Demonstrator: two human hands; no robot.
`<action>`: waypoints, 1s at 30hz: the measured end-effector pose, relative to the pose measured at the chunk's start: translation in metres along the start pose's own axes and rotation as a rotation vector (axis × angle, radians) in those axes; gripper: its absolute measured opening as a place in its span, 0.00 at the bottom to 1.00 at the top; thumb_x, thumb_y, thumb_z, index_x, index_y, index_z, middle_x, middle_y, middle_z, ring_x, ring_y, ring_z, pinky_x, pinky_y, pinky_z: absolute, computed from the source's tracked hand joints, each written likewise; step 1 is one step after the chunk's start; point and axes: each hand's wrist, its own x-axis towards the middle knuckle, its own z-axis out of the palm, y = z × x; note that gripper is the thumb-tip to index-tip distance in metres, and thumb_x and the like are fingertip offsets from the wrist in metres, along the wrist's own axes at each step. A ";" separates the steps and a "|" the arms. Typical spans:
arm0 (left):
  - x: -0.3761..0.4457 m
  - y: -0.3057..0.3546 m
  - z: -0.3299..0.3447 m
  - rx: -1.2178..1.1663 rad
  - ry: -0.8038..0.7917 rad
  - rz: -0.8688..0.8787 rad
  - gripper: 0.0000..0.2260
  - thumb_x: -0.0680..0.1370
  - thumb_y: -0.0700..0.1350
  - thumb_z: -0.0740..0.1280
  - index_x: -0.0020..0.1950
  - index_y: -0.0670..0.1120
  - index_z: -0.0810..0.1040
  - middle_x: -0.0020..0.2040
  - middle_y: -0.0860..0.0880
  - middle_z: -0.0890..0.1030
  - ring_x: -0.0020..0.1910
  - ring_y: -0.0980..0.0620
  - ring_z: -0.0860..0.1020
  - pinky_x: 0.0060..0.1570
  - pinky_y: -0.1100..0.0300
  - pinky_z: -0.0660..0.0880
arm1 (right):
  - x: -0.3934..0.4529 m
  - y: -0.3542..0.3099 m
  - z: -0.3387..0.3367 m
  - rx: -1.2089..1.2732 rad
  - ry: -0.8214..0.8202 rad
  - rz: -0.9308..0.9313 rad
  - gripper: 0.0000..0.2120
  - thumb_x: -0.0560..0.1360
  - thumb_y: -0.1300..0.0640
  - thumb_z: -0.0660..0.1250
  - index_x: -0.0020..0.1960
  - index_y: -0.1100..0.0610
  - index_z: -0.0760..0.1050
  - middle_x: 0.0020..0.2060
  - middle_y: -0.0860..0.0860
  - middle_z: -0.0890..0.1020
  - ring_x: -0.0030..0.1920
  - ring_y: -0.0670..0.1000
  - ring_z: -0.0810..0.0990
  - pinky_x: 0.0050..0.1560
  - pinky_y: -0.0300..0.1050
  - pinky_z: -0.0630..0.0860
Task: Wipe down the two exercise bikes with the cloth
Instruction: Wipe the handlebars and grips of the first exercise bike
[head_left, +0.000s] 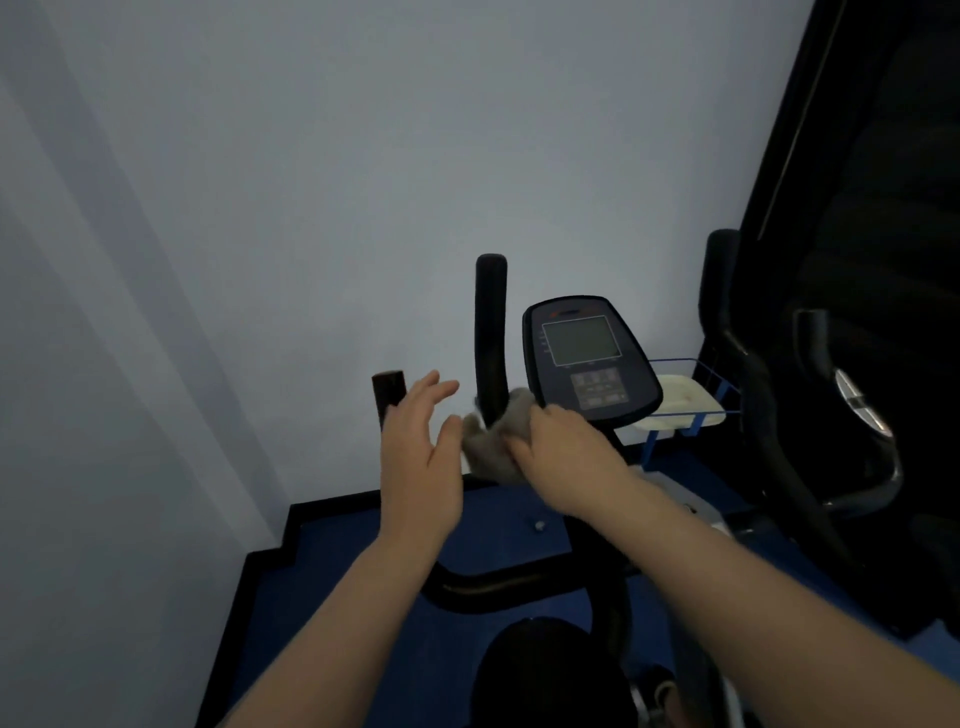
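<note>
Left hand (415, 457): fingers straight and spread, holding nothing, just left of the cloth.
Grey crumpled cloth (493, 447): wrapped around the bottom of the black upright handlebar (491, 332).
Right hand (556, 452): fingers curled, gripping the cloth.
Black bike screen panel (589, 358): just right of the cloth.

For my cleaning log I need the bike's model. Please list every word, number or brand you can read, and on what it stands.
None can be read.
Console, logo above screen: too blurred.
Console screen: blank, side markings too small.
Console buttons: labels too blurred.
</note>
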 end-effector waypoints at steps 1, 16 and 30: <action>-0.007 0.003 0.001 -0.046 -0.011 -0.046 0.16 0.81 0.38 0.60 0.61 0.58 0.74 0.69 0.60 0.69 0.69 0.64 0.64 0.70 0.69 0.57 | -0.001 0.009 -0.005 -0.039 -0.036 0.012 0.19 0.82 0.46 0.53 0.61 0.59 0.71 0.55 0.57 0.76 0.55 0.58 0.74 0.50 0.49 0.71; -0.074 0.010 -0.002 -0.120 0.030 -0.230 0.14 0.80 0.39 0.62 0.57 0.57 0.78 0.59 0.58 0.77 0.56 0.68 0.73 0.50 0.74 0.68 | -0.049 0.030 -0.006 -0.025 0.149 -0.236 0.15 0.80 0.52 0.61 0.65 0.55 0.70 0.57 0.54 0.73 0.56 0.54 0.72 0.50 0.44 0.67; -0.043 -0.011 -0.062 -0.057 0.055 -0.165 0.14 0.81 0.38 0.59 0.55 0.55 0.77 0.51 0.59 0.80 0.49 0.65 0.78 0.47 0.72 0.73 | -0.024 -0.092 0.045 0.298 -0.211 -0.020 0.21 0.83 0.49 0.50 0.66 0.63 0.67 0.59 0.61 0.77 0.58 0.60 0.77 0.52 0.48 0.71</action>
